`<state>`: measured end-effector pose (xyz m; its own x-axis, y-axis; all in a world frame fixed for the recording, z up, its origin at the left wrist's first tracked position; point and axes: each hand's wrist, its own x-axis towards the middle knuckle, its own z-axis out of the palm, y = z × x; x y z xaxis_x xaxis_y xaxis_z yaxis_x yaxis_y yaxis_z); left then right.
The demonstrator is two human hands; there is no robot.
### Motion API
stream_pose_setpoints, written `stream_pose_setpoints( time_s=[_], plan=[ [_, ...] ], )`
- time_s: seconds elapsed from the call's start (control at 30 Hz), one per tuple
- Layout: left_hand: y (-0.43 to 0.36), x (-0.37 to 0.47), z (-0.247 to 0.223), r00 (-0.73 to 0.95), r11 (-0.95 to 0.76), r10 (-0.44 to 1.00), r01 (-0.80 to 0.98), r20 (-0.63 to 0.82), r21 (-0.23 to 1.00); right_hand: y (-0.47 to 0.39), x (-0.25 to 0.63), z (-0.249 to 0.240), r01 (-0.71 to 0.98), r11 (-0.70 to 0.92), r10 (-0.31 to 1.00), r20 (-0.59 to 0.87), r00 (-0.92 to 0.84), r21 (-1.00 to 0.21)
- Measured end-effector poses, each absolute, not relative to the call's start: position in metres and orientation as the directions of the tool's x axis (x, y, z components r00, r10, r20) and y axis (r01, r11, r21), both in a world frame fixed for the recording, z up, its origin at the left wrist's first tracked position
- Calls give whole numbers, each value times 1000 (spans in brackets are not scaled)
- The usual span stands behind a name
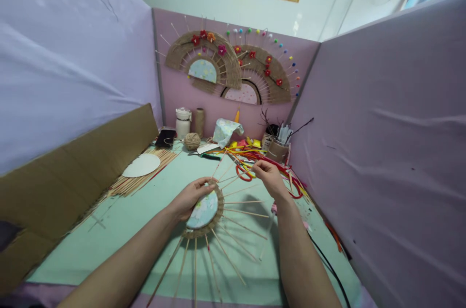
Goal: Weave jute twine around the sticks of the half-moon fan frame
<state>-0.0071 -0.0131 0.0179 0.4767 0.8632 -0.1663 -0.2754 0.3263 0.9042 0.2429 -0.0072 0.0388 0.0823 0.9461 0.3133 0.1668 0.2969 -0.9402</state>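
My left hand [191,196] grips the straight edge of a half-round woven piece [220,206], thumb lying on top near its upper end. Pale blue patterned fabric [204,213] covers its middle, and a brown twine band runs round the curve. Thin wooden sticks [227,245] fan outward from the band to the right and towards me. To the upper right, my right hand [268,176] is closed in a pinch. A strand of twine [235,178] runs taut from its fingertips to the band beside my left thumb.
Red-handled scissors [244,173] and coloured stems lie behind my right hand. Green-handled pliers [211,156], a twine ball [191,141] and a white bottle [183,123] stand farther back. Loose sticks [134,177] with a white oval lie left, beside a cardboard wall [91,167]. Finished fans [218,56] hang behind.
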Motion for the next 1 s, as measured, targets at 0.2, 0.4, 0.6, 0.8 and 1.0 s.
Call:
stream_pose_setpoints(
  time_s=[0.2,0.4,0.6,0.8,1.0],
  plan=[
    [-5,-12,15,384,290,916,-425,-119,858,-5,236,32,229,178,984,174,-40,-957],
    [-2,-13,15,295,227,953,-526,-75,819,-13,219,27,322,126,850,-65,-522,-938],
    [-6,-12,16,313,211,949,-545,-37,812,-20,204,25,305,115,718,-133,-683,-946],
    [-9,-12,19,370,213,929,-588,25,780,-17,205,25,289,73,763,-133,-632,-954],
    [-12,-13,23,390,225,920,-593,31,773,-14,211,20,277,78,785,-112,-609,-958]
  ],
)
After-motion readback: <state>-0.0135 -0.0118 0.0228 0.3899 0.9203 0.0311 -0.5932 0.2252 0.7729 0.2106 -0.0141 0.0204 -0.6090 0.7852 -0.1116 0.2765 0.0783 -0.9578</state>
